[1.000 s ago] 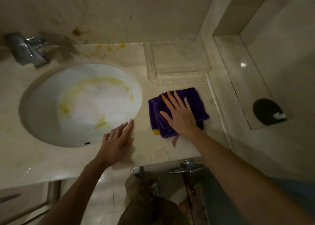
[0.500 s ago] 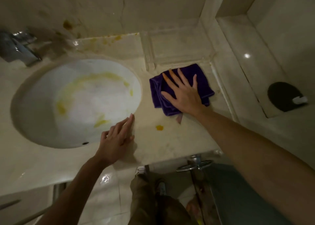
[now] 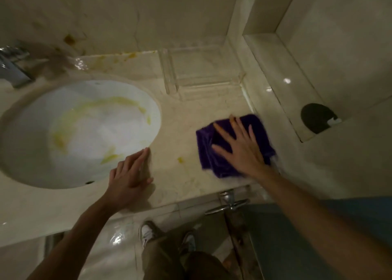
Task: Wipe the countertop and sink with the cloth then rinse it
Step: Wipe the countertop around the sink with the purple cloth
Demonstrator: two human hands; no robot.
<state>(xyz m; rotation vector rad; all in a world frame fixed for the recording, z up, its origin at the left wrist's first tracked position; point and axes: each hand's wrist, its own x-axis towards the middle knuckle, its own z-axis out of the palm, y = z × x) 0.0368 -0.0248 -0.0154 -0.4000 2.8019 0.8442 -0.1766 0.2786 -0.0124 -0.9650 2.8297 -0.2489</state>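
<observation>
A purple cloth (image 3: 212,152) lies bunched on the beige marble countertop (image 3: 182,120), near its right front corner. My right hand (image 3: 239,146) presses flat on the cloth with fingers spread. My left hand (image 3: 129,178) rests flat on the counter by the sink's front right rim, holding nothing. The round white sink (image 3: 80,131) at the left has yellow smears inside. A small yellow spot (image 3: 180,159) sits on the counter between my hands. More yellow stains (image 3: 127,57) line the back edge.
A chrome faucet (image 3: 12,67) stands at the far left behind the sink. A clear tray (image 3: 201,74) rests at the back of the counter. A side ledge at the right has a dark round hole (image 3: 316,118). Below the counter hangs a metal handle (image 3: 229,203).
My right hand has slid the cloth back from the clear tray toward the counter's front right corner, leaving the small yellow spot uncovered. My left hand has stayed by the sink rim.
</observation>
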